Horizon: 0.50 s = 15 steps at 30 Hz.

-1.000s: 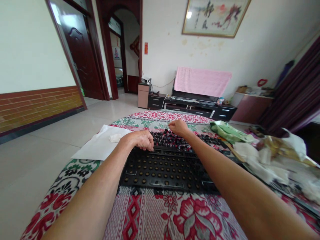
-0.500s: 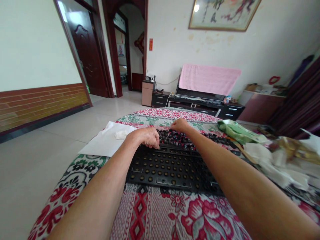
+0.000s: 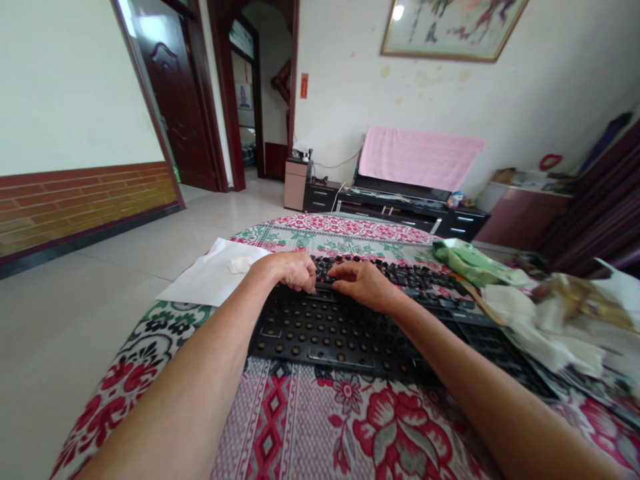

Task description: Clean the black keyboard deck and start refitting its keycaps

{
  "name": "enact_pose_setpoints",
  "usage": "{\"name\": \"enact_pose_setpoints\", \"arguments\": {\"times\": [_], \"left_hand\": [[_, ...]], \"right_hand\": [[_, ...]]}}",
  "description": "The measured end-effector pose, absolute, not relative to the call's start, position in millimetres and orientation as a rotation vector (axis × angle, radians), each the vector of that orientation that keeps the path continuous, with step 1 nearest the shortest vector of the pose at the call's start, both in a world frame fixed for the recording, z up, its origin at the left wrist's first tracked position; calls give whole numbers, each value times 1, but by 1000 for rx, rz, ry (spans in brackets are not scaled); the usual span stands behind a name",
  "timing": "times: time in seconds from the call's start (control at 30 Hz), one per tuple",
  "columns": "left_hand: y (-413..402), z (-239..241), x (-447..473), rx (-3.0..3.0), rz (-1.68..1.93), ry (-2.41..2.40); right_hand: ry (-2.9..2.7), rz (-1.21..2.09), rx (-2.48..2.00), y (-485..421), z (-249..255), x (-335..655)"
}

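A black keyboard [image 3: 325, 330] lies on the floral tablecloth [image 3: 350, 427] with its keycaps off, showing rows of round switch posts. Loose black keycaps [image 3: 400, 272] lie in a heap just beyond its far edge. My left hand [image 3: 293, 270] rests on the keyboard's far left edge, fingers curled down against it. My right hand [image 3: 363, 283] is over the keyboard's top rows, right beside the left hand. Its fingers are drawn together in a pinch pointing left, and what they hold is hidden.
A white sheet [image 3: 210, 280] with a crumpled tissue [image 3: 239, 265] lies left of the keyboard at the table edge. A green bag [image 3: 470, 263] and a heap of papers and wrappers [image 3: 560, 313] crowd the right side. Beyond stands a low TV cabinet [image 3: 400, 203].
My right hand has drawn back from the keycap heap to the keyboard's top rows, close to the left hand. The left hand has stayed put. The view shifted slightly.
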<state>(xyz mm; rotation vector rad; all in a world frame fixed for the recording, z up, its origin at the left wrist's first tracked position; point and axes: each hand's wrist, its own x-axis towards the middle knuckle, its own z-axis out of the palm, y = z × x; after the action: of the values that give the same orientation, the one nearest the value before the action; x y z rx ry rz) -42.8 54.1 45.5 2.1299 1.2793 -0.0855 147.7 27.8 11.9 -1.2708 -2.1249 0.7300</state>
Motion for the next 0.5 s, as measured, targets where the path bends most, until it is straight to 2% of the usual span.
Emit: {"name": "enact_pose_setpoints", "arguments": {"times": [0.33, 0.5], "left_hand": [[56, 48, -52, 2086, -26, 1206], [56, 50, -49, 2094, 5, 1150]], "right_hand": [[-2154, 860, -1298, 18, 18, 145], [-2185, 794, -1290, 18, 13, 142]]}}
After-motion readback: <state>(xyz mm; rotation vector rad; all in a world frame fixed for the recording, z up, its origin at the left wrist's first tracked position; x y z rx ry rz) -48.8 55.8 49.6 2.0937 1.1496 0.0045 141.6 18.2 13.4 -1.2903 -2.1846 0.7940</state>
